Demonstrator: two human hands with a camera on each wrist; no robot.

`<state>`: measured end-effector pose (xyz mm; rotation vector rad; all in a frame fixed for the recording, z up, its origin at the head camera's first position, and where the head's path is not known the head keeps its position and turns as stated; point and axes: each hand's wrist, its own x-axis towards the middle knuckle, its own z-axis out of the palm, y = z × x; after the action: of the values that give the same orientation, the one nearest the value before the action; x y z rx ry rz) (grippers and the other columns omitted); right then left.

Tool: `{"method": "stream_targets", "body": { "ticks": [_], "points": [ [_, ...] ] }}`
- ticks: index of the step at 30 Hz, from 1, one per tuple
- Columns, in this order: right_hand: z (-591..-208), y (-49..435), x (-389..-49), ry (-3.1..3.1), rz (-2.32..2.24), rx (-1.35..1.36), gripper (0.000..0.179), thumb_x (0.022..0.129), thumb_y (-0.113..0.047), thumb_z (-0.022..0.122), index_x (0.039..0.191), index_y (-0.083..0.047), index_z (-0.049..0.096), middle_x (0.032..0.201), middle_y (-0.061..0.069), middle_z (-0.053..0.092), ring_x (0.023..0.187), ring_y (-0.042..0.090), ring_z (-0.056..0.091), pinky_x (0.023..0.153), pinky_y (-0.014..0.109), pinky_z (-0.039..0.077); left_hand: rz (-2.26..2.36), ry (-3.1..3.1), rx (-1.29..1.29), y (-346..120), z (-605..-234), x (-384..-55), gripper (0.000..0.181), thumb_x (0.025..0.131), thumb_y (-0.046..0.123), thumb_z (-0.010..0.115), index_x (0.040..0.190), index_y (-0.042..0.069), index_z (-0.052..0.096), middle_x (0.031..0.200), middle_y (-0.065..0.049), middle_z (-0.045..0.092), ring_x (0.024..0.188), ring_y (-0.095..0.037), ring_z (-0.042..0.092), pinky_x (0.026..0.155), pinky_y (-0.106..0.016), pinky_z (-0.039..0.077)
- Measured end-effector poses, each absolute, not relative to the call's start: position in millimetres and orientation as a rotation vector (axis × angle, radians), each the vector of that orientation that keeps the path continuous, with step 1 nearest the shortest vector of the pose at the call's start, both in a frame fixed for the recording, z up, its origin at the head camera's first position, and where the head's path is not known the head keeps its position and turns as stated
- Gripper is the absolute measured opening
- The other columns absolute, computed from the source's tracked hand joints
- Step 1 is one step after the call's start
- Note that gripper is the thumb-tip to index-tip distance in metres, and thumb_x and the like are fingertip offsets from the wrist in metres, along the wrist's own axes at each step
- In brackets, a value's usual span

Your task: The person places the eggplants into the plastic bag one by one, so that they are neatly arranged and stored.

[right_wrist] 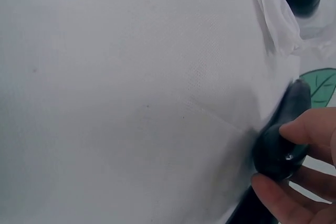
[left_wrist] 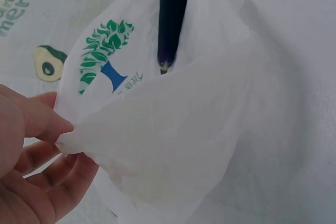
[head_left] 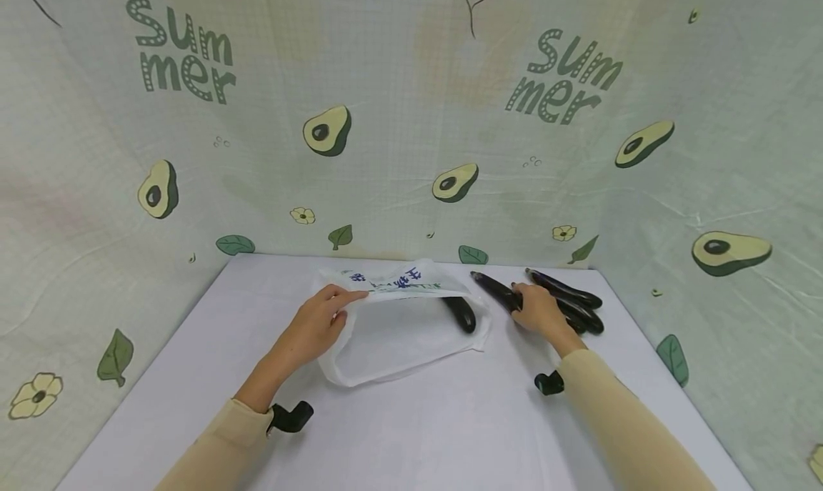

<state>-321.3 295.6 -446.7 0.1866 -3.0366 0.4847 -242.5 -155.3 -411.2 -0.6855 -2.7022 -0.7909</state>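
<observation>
A white plastic bag [head_left: 405, 334] with printed green and blue marks lies with its mouth facing me. My left hand [head_left: 321, 323] pinches the bag's edge between thumb and fingers, as the left wrist view shows. Inside the bag lies a dark eggplant [head_left: 461, 315], its stem end visible in the left wrist view [left_wrist: 172, 22]. To the right of the bag, my right hand [head_left: 539, 309] grips an eggplant [right_wrist: 281, 156], thumb on top and fingers beneath. Another long eggplant [head_left: 494, 289] lies beside this hand, partly hidden by it.
More eggplants [head_left: 566, 289] lie close together right of my right hand, near the table's far right corner. A white cloth covers the table [head_left: 450, 434]. Hanging fabric [head_left: 398, 69] with avocado prints stands along the back and both sides.
</observation>
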Motion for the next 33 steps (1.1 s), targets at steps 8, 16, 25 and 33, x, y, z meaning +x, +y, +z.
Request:
{"method": "stream_targets", "body": {
  "ticks": [8, 16, 25, 33],
  "points": [
    [-447.6, 299.9, -315.0, -3.041, 0.489, 0.226, 0.058, 0.088, -0.006, 0.079, 0.139, 0.011, 0.06, 0.142, 0.035, 0.059, 0.132, 0.053, 0.056, 0.108, 0.065, 0.046, -0.834, -2.706, -0.681, -155.3, -410.9, -242.5, 0.051, 0.101, -0.003, 0.064, 0.146, 0.02, 0.067, 0.123, -0.008, 0.065, 0.091, -0.017, 0.058, 0.078, -0.032, 0.055],
    [-446.3, 302.3, -312.1, -3.103, 0.468, 0.17, 0.061, 0.09, -0.011, 0.077, 0.145, 0.008, 0.058, 0.144, 0.035, 0.057, 0.132, 0.054, 0.055, 0.107, 0.068, 0.045, -0.863, -2.704, -0.68, -155.6, -408.9, -241.4, 0.051, 0.101, -0.004, 0.064, 0.145, 0.02, 0.067, 0.123, -0.008, 0.065, 0.091, -0.018, 0.058, 0.077, -0.032, 0.055],
    [-446.1, 306.8, -300.8, -3.03, 0.472, 0.256, 0.058, 0.09, -0.012, 0.078, 0.141, 0.01, 0.06, 0.127, 0.033, 0.067, 0.111, 0.044, 0.065, 0.098, 0.063, 0.052, -0.859, -2.719, -0.667, -155.9, -409.6, -241.8, 0.051, 0.101, -0.003, 0.064, 0.146, 0.021, 0.067, 0.124, -0.007, 0.064, 0.093, -0.018, 0.058, 0.079, -0.033, 0.055],
    [-436.1, 316.2, -286.1, -2.947, 0.492, 0.305, 0.056, 0.089, -0.012, 0.078, 0.139, 0.008, 0.063, 0.128, 0.033, 0.068, 0.112, 0.045, 0.067, 0.096, 0.064, 0.052, -0.863, -2.718, -0.664, -156.6, -410.2, -242.4, 0.05, 0.101, -0.003, 0.064, 0.146, 0.021, 0.067, 0.124, -0.007, 0.064, 0.094, -0.019, 0.059, 0.081, -0.034, 0.056]
  ]
}}
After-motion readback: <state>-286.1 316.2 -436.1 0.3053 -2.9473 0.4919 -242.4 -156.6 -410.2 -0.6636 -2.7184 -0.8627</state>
